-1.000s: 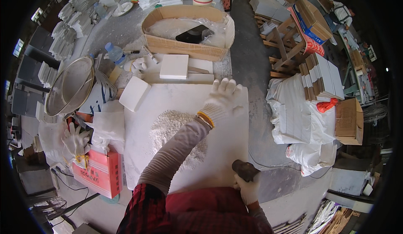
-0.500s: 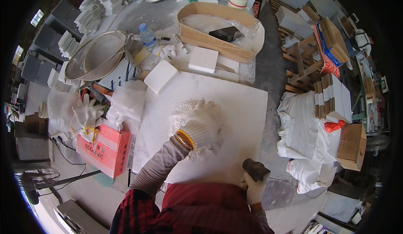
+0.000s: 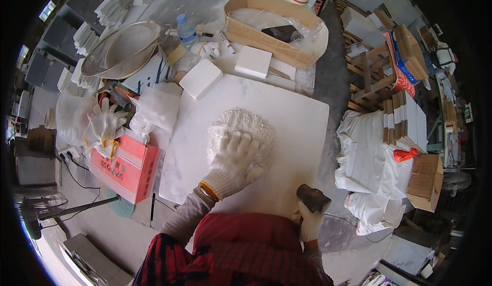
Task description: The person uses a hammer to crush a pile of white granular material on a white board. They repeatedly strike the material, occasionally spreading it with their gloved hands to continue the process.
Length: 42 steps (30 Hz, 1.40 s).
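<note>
My left hand [image 3: 233, 160], in a white knit glove with a yellow cuff edge, lies palm down with fingers spread on a round pile of white crushed grains [image 3: 241, 121]. The pile sits on a pale, square-edged slab [image 3: 302, 127]. At the slab's near right corner my right hand [image 3: 310, 223], also gloved, is closed round a hammer [image 3: 313, 199]. Its dark, blunt head points up and its handle is mostly hidden. A small white tile [image 3: 201, 79] rests at the slab's far left corner.
Beyond the slab are a stack of white tiles [image 3: 253, 62], an open cardboard tray [image 3: 277, 12] and a water bottle [image 3: 186, 29]. A mesh sieve [image 3: 123, 47] tops a bucket [image 3: 154, 73] at left, above a red box [image 3: 125, 168]. White sacks [image 3: 361, 152] stand right.
My left hand has drawn back toward me across the pile, uncovering its far part. My right hand still holds the hammer in nearly the same place. The view has shifted slightly.
</note>
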### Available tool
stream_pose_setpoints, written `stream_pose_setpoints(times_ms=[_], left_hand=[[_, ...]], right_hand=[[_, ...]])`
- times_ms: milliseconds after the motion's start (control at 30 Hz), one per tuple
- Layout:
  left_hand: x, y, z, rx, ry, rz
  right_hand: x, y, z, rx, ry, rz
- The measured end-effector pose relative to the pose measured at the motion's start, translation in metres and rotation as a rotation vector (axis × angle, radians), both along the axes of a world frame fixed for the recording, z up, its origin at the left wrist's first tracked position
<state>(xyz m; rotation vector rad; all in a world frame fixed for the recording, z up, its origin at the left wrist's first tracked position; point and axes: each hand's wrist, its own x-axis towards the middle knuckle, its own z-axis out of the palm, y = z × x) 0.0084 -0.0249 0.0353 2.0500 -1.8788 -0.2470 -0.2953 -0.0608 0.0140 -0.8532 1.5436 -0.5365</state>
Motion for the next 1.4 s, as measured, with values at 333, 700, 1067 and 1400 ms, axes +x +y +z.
stream_pose_setpoints(times_ms=[333, 700, 1067, 1400], left_hand=[[0.049, 0.066, -0.030, -0.200, 0.123, 0.463], [-0.007, -0.001, -0.044, -0.339, 0.115, 0.525], [0.003, 0.055, -0.025, -0.151, 0.016, 0.415], [0.003, 0.064, -0.062, 0.047, -0.095, 0.478]], right_hand=[[0.003, 0.000, 0.006, -0.064, 0.037, 0.033], [0.006, -0.001, 0.006, -0.068, -0.020, 0.023], [0.006, -0.001, 0.013, -0.036, -0.045, 0.046], [0.098, -0.030, 0.039, -0.099, -0.056, 0.484]])
